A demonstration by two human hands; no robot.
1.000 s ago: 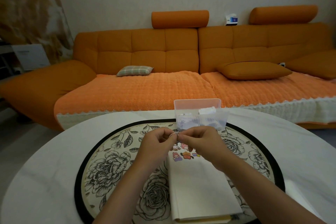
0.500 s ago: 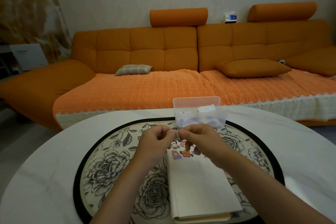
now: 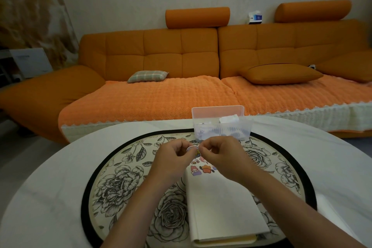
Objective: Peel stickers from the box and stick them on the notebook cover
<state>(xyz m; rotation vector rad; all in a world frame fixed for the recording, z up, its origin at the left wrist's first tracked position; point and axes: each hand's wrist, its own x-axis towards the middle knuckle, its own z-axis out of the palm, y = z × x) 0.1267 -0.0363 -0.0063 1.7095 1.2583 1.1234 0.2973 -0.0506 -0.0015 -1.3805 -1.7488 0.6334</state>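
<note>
One sticker (image 3: 192,148) is pinched by left hand (image 3: 174,160) and right hand (image 3: 222,157), held above notebook (image 3: 221,207), box (image 3: 221,130) set near bench (image 3: 60,187) far edge.

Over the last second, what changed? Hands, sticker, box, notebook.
Barely anything. The left hand and right hand still pinch the small sticker between them above the far end of the notebook. Their fingertips seem to have drawn slightly apart, baring more of it. Nothing was let go or newly taken. The box, the notebook and the cover stickers stayed put.
</note>
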